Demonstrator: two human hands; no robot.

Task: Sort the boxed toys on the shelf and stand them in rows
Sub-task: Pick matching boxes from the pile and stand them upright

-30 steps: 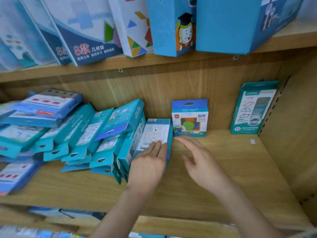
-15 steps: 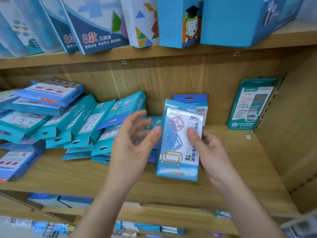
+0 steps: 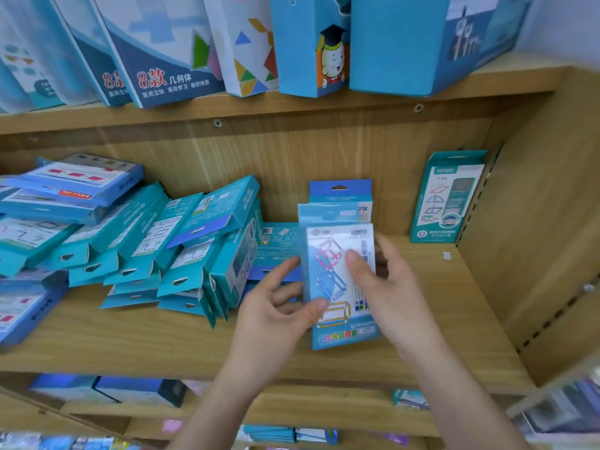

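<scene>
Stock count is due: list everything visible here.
held box: one, teal and white, upright before the small blue box
small blue box: one, blue, against the back wall
teal box: one, teal, back right corner
toppled boxes: many, teal, heaped left of centre
flat boxes: several, blue, stacked far left
large boxes: several, blue and white, upper shelf
middle shelf: one, wooden, centre
left hand: one, holds held box's lower left
right hand: one, grips its right side
</scene>
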